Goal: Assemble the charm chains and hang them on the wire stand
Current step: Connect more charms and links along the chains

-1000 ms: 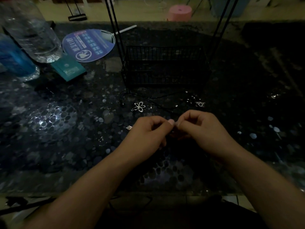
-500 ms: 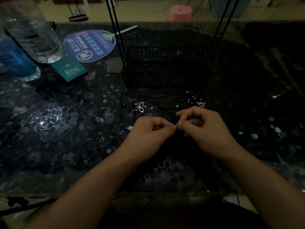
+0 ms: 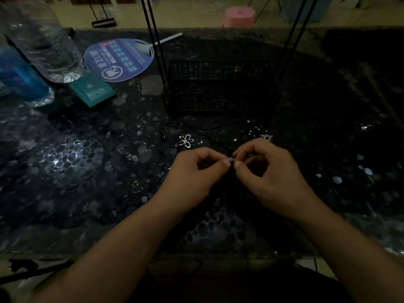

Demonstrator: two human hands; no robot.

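My left hand [image 3: 194, 171] and my right hand [image 3: 271, 173] meet fingertip to fingertip above the dark table. Between them they pinch a tiny silver charm piece [image 3: 231, 159]; what hangs from it is lost in the dark. A silver flower charm [image 3: 185, 141] lies on the table just beyond my left hand, with a thin black cord [image 3: 209, 130] running past it. Another small silver charm [image 3: 267, 137] lies beyond my right hand. The black wire stand [image 3: 218, 88], a basket with tall uprights, is behind the charms.
At the back left are a clear plastic bottle [image 3: 46, 47], a blue bottle [image 3: 19, 77], a round blue hand fan [image 3: 119, 60] and a teal booklet [image 3: 93, 90]. A pink stool [image 3: 240, 15] sits on the floor beyond the table. The lighting is dim.
Both hands stay at the same spot. My right fingers have shifted their grip, and the small silver piece now shows between the two thumb tips.
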